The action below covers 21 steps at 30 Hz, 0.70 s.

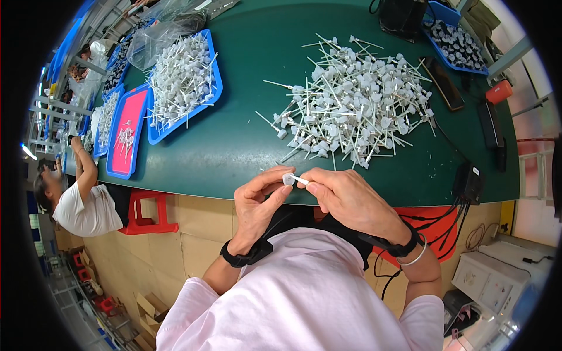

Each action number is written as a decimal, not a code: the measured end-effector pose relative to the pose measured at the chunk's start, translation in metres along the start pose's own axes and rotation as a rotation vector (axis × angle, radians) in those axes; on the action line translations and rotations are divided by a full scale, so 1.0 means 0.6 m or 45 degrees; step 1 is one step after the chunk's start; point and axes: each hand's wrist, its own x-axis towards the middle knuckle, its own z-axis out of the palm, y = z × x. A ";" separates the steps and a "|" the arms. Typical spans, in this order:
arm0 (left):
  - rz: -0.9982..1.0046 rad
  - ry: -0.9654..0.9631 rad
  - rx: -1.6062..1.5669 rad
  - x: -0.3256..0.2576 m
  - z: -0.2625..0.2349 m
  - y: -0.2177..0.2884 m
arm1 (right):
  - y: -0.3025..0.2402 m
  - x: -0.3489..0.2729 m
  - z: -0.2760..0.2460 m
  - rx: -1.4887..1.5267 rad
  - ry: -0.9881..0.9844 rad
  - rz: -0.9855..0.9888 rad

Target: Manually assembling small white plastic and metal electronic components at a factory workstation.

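Close to the table's front edge, a small white plastic part (288,179) with a thin stem is held between my two hands. My left hand (256,205) pinches its wider head between thumb and fingertips. The stem end (301,181) sits in the closed fingers of my right hand (351,199). Just beyond my hands lies a large loose pile of similar white stemmed parts (357,99).
A blue tray (153,133) heaped with white parts and a blue-rimmed pink tray (117,158) stand at left. A phone (443,85), a black box (468,183) with cables and a tray of dark parts (456,47) are at right. A co-worker (88,210) sits at far left.
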 end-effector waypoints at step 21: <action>-0.094 -0.046 -0.057 0.002 -0.007 0.010 | -0.014 -0.022 0.011 -0.362 0.288 -0.236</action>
